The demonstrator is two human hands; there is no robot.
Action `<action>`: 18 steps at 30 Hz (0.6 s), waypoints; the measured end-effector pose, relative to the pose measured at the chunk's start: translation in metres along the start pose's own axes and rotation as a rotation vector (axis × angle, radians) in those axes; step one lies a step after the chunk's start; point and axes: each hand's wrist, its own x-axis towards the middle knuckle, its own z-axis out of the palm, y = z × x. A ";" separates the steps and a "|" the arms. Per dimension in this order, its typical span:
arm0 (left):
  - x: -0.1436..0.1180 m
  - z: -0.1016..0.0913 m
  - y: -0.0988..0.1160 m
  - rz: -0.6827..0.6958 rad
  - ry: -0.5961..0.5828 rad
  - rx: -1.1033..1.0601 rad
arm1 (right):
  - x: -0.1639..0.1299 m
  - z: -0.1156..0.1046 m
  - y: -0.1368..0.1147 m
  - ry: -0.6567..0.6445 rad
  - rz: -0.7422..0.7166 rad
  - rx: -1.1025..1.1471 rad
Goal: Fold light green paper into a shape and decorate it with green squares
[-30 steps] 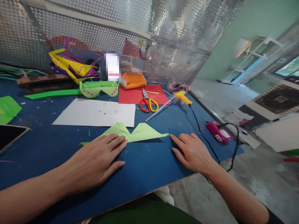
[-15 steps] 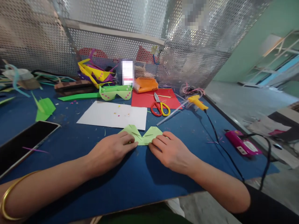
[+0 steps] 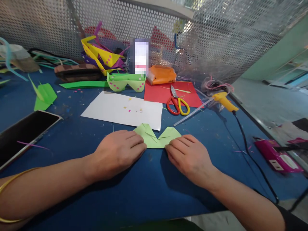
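Perforated metal screen (image 3: 115,21), green wall (image 3: 268,62), grey floor (image 3: 250,94), blue table (image 3: 144,192)

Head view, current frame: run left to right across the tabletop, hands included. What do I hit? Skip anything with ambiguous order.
Dark-screened device → left hand → pale green folded paper → right hand → yellow glue gun → magenta box.

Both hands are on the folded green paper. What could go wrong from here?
The left hand and right hand hold the light green paper by its sides; an uneven pull might crease or tear it.
The black cord from the yellow glue gun runs near the right forearm; a wide reach could snag it.
Loose scraps lie on the white sheet just beyond the paper; a nudge might scatter them.
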 end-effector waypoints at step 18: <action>0.005 0.003 0.003 0.003 0.127 0.058 | 0.004 0.010 -0.004 0.086 0.078 0.123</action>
